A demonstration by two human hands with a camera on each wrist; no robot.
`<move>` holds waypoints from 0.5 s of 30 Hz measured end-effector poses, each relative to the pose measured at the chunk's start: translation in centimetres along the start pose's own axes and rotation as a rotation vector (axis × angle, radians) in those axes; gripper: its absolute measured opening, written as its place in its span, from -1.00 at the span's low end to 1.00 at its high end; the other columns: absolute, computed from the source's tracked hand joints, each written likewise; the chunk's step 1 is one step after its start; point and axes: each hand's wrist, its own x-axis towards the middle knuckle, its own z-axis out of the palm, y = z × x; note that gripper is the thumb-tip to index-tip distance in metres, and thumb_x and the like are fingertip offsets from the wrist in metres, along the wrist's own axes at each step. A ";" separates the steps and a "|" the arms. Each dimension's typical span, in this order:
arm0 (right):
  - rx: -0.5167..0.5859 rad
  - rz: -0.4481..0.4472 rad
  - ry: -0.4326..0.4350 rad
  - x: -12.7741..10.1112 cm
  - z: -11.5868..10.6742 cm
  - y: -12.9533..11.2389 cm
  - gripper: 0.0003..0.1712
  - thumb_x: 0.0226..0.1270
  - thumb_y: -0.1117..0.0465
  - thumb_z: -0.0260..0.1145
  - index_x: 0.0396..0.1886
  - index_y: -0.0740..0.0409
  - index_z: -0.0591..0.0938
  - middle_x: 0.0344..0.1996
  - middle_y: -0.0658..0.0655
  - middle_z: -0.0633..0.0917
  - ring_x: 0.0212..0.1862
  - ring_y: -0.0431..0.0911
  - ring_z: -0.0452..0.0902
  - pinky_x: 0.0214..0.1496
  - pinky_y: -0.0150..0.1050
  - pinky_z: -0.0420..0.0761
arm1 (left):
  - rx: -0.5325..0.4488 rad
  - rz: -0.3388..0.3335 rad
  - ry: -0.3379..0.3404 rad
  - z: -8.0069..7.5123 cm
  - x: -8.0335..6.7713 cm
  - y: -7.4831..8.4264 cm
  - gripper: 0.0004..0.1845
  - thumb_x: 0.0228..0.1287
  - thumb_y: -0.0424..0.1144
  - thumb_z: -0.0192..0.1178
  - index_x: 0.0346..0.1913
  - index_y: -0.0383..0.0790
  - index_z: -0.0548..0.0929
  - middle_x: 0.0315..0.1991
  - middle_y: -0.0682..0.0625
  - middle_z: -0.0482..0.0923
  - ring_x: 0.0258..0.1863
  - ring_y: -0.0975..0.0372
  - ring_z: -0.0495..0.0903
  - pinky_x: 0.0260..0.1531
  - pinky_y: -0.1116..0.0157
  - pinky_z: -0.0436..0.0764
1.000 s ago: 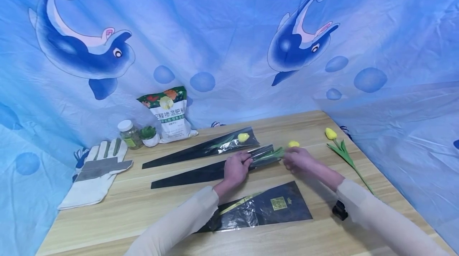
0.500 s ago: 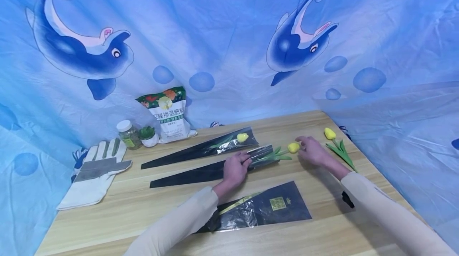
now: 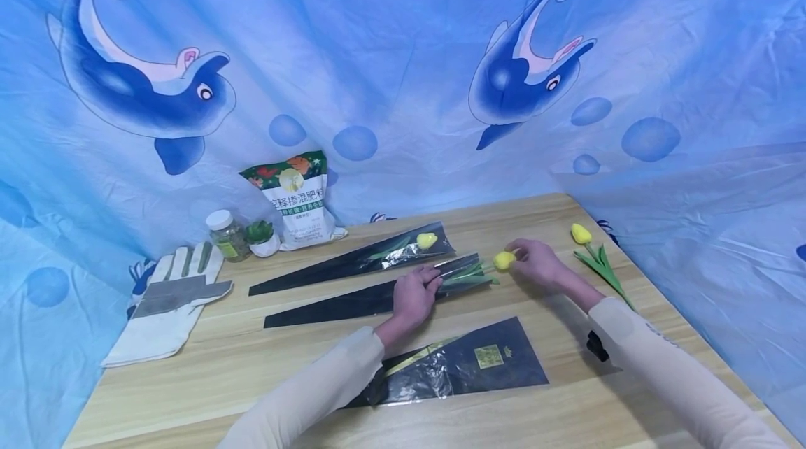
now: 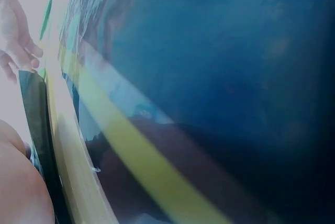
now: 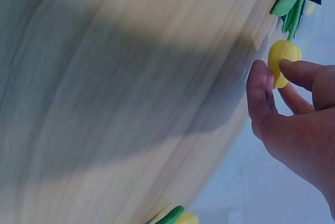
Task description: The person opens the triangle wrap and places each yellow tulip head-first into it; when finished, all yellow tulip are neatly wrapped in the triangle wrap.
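Note:
My right hand pinches the yellow bloom of a tulip between thumb and fingers, also plain in the right wrist view, where the bloom points back toward the palm. The tulip's stem and most of its green leaves lie inside the mouth of a black flower sleeve, with leaf tips poking out. My left hand holds that sleeve near its mouth, thumb and fingers on the clear film. In the left wrist view a blurred sleeve with a gold stripe fills most of the picture.
Behind lies another sleeve with a yellow tulip inside. Nearer me is a flat sleeve with a gold print. A loose tulip lies at right. Gloves, a jar, a small potted plant and a fertilizer bag stand left.
My right hand let go of the leaves, shifted right to the bloom, then moved back left with it. The leaves sit deeper in the sleeve than half a second ago. The left hand stays put.

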 end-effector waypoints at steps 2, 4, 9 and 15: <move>0.013 -0.006 -0.005 0.0 0.2 -0.3 -0.54 0.26 0.41 0.29 0.16 0.45 0.51 -0.09 0.43 0.62 -0.04 0.26 0.58 -0.06 0.09 0.66 | -0.007 0.001 0.003 0.0 0.0 0.1 -0.77 0.25 -0.28 0.39 -0.05 -0.26 0.79 0.03 -0.13 0.69 0.13 -0.05 0.61 0.15 -0.01 0.54; 0.030 -0.007 -0.010 -0.1 0.4 -0.5 -0.55 0.27 0.40 0.31 0.15 0.44 0.52 -0.09 0.41 0.62 -0.05 0.25 0.58 -0.07 0.06 0.67 | -0.012 0.004 0.005 -0.1 0.0 0.1 -0.77 0.24 -0.28 0.39 -0.06 -0.26 0.79 0.03 -0.14 0.69 0.13 -0.05 0.61 0.16 -0.01 0.54; 0.074 -0.003 -0.027 0.0 1.2 -1.0 -0.55 0.26 0.37 0.33 0.14 0.44 0.53 -0.09 0.40 0.63 -0.07 0.21 0.60 -0.07 0.02 0.67 | -0.006 0.015 0.011 0.1 0.0 0.1 -0.79 0.24 -0.29 0.39 -0.08 -0.25 0.80 0.02 -0.14 0.70 0.12 -0.04 0.62 0.16 0.00 0.54; 0.128 0.007 -0.067 0.2 1.8 -1.5 -0.60 0.39 0.42 0.18 0.18 0.51 0.48 -0.08 0.44 0.64 -0.22 0.10 0.66 -0.21 -0.10 0.70 | -0.017 0.027 0.025 0.2 0.0 0.2 -0.80 0.24 -0.31 0.39 -0.10 -0.27 0.80 0.01 -0.16 0.69 0.12 -0.06 0.62 0.15 0.00 0.54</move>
